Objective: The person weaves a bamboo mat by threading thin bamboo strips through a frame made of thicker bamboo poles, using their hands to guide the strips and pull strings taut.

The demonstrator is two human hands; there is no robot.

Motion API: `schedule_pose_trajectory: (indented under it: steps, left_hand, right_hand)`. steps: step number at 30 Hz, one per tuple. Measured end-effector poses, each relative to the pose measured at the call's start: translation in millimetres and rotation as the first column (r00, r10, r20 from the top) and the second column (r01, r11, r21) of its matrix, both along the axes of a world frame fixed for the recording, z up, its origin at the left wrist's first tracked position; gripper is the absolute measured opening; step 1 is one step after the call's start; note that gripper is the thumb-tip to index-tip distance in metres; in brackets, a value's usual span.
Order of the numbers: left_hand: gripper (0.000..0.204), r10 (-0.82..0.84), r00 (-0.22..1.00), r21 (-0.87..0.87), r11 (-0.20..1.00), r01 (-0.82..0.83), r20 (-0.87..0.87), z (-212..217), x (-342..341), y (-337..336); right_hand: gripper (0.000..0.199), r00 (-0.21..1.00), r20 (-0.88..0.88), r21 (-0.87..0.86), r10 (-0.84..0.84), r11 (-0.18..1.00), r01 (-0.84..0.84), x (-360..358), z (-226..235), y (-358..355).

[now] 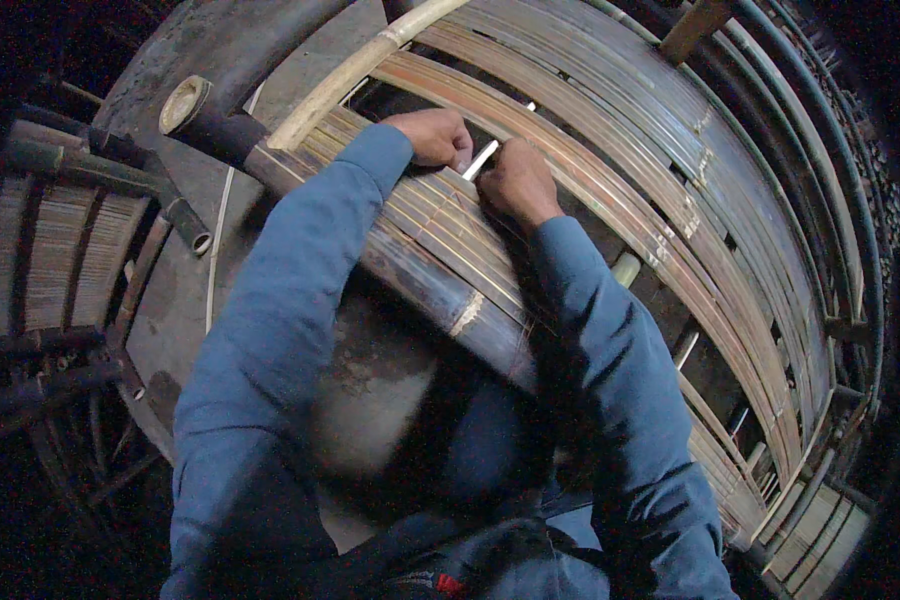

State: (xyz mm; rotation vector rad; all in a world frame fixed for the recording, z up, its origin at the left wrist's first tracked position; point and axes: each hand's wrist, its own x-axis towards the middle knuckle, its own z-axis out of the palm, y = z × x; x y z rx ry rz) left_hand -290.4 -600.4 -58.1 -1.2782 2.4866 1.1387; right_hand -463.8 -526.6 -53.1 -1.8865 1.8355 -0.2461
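At upper centre of the frame, the left hand presses on the bamboo slat panel while the right hand, clenched, grips a pale strip between them; slats near the hands appear bound, those at right loose.

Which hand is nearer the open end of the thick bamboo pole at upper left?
Left. The left hand lies just right of the pole end; the right hand is farther right, beyond the white strip.
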Motion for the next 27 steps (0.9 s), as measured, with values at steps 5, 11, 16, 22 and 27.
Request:
schedule_pose_trajectory:
  steps: [5, 11, 16, 22, 27]
  left_hand:
    - [0.015, 0.112, 0.829, -0.121, 0.970, -0.211, -0.549, 19, 25, 19]
    - [0.021, 0.138, 0.719, 0.062, 0.989, -0.132, -0.681, 72, 8, 52]
    - [0.023, 0.066, 0.713, -0.097, 0.978, -0.185, -0.698, 95, -10, 64]
    - [0.045, -0.228, 0.570, -0.444, 0.853, -0.275, -0.789, 103, -84, 176]
    - [0.043, -0.153, 0.668, -0.448, 0.844, -0.296, -0.728, 53, -87, 248]
  right_hand:
    - [0.026, 0.907, 0.420, 0.172, -0.039, 0.984, -0.037, -54, 11, 15]
    - [0.026, 0.044, 0.935, 0.353, -0.353, 0.906, -0.234, -54, 34, 44]
    - [0.024, 0.798, 0.569, -0.262, 0.201, 0.963, -0.056, -68, 65, 90]
    - [0.020, -0.519, 0.853, 0.127, -0.059, 0.987, 0.096, -133, 138, 221]
    - [0.049, -0.946, 0.314, -0.062, -0.083, 0.992, -0.107, -183, 204, 292]
